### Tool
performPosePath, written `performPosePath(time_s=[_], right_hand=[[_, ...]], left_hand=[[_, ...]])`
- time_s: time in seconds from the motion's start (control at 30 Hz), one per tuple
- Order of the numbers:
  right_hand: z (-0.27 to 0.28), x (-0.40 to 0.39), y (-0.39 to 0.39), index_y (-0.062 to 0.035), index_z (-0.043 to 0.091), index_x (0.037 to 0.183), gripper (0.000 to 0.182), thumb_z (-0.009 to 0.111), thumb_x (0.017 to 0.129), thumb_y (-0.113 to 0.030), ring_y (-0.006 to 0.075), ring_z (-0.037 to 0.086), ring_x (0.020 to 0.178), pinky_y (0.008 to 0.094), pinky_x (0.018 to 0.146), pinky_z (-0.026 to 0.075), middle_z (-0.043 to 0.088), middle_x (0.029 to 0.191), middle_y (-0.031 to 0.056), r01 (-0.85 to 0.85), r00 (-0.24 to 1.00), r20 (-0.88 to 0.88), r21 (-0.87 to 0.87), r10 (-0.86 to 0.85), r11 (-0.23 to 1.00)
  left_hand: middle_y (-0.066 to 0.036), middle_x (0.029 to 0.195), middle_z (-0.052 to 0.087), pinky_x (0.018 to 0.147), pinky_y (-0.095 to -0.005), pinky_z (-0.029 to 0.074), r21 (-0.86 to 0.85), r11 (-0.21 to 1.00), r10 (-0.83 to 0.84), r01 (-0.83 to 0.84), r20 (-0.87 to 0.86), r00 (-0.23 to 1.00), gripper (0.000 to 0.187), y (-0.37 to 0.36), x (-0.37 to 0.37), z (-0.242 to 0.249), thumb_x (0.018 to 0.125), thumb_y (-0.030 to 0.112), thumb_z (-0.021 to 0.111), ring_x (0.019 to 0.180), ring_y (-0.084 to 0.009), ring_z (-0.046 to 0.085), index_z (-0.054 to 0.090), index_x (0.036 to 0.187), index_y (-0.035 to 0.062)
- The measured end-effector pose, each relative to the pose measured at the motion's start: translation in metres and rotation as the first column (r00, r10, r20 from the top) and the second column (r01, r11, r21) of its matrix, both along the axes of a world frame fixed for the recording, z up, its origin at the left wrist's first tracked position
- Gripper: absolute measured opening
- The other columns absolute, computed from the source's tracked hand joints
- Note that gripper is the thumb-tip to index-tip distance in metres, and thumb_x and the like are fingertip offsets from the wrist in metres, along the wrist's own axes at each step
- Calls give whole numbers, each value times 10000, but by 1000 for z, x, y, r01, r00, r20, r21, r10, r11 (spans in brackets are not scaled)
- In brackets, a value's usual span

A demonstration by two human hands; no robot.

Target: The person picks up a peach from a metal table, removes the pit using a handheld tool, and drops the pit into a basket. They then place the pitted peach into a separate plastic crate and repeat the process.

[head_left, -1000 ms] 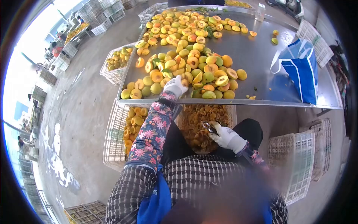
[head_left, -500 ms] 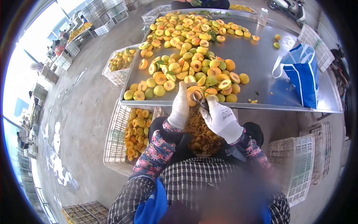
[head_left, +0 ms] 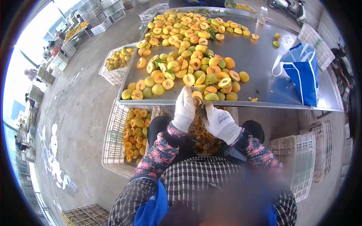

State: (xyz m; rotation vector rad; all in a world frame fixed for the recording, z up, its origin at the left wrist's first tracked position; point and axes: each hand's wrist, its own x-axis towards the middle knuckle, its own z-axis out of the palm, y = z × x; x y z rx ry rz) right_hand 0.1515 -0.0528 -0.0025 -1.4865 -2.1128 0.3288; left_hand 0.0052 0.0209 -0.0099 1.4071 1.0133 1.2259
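Observation:
In the head view, my gloved left hand (head_left: 184,107) is closed around a halved yellow peach (head_left: 197,94) at the table's near edge. My gloved right hand (head_left: 221,122) grips a small metal pitting tool (head_left: 202,107), mostly hidden by the fingers, its tip at the peach. Just beyond both hands, a heap of halved and whole peaches (head_left: 196,64) covers part of the metal table (head_left: 249,56). Below them, between my knees, lies a mass of brownish pits and scraps (head_left: 205,139).
A white crate (head_left: 109,150) of peach halves stands by my left leg, another filled crate (head_left: 115,77) beside the table. A blue bag (head_left: 301,81) and a bottle (head_left: 262,16) sit on the table. Stacked crates (head_left: 298,162) stand at right. Other people work far left.
Both hands have drawn slightly closer together, and the left fingers now curl over the peach. The tool's loop, visible before, is now largely hidden. The whole view has shifted slightly.

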Motion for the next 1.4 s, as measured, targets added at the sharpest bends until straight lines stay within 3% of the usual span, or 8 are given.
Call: performPosePath(time_s=[0.27,0.37,0.57,0.77,1.0,1.13,1.23,1.4], right_hand=[[-3,2,-8,79,431,1224,383,558,932,-134,444,614,778,476,640,470,615,864,275,-93,970,-241,-229,36,969],[-6,5,-4,61,448,1194,327,547,945,-126,449,609,817,457,669,471,616,871,271,-102,922,-386,-154,35,983],[-16,-25,-5,7,435,1154,303,516,975,-224,484,605,847,528,675,479,628,878,288,-67,836,-548,-138,-20,988],[-13,-12,-7,18,430,1150,321,574,919,-150,453,618,778,501,622,468,623,816,257,-110,934,-355,-156,49,982],[-14,-16,-6,4,463,1172,331,526,956,-239,470,613,877,516,723,481,634,907,294,-211,840,-540,-248,45,945],[-10,-3,-1,-13,474,1230,365,516,972,-267,465,605,961,500,778,484,627,1001,307,-260,905,-411,-331,109,907],[-24,2,9,-43,507,1223,343,511,976,-279,461,618,915,499,751,491,646,969,278,-337,871,-458,-291,179,895],[-8,3,4,0,521,1158,325,535,988,-277,450,621,883,463,726,486,633,933,271,-77,961,-277,-199,19,977]], left_hand=[[-69,963,629,802,-275,474,-95,986,-154,138,-187,970,574,5,-13,-11,1052,490,272,867,-141,575,594,1110,19],[-89,1061,612,885,-302,472,-38,995,-80,92,248,965,550,2,-3,-14,1052,488,274,960,-167,576,548,1183,30],[-127,1087,619,915,-338,471,-54,991,135,-124,369,919,497,-10,10,-14,1060,419,264,982,-212,583,548,1075,12],[-140,975,645,709,-324,547,-256,966,128,-22,401,907,547,-17,0,7,1045,492,289,835,-235,625,553,948,23],[-163,871,657,693,-325,534,-276,959,82,64,487,870,620,-11,-4,1,1039,510,269,698,-241,629,575,899,-11],[-151,826,673,716,-293,517,-289,937,-142,198,202,969,731,4,-14,2,1027,554,238,727,-219,635,637,796,-13],[-154,842,672,740,-296,520,-399,855,-242,333,262,934,726,11,-20,-5,1022,569,240,766,-220,644,631,850,-17],[-157,868,672,744,-300,523,-324,924,-41,203,446,894,744,4,-4,-7,1010,603,239,801,-224,649,619,959,-34]])
